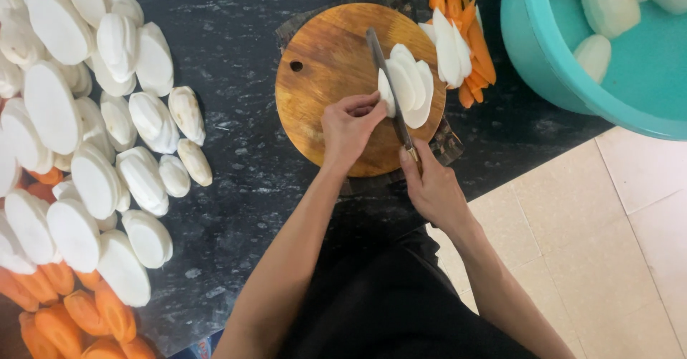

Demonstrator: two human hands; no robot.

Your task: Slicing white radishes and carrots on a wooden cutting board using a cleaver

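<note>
A round wooden cutting board (pixel 322 66) lies on a dark speckled counter. My right hand (pixel 429 184) grips the handle of a long knife (pixel 383 66), whose blade runs across the board. My left hand (pixel 349 123) pinches a white radish piece (pixel 386 94) against the blade's left side. Several flat white slices (pixel 413 84) lie fanned on the board just right of the blade.
White and orange slices (pixel 458 41) are heaped past the board's right edge. A teal basin (pixel 544 66) with white pieces stands at the upper right. Many white slices (pixel 79 130) and orange carrot pieces (pixel 79 316) cover the counter's left side. Tiled floor (pixel 594 244) lies at right.
</note>
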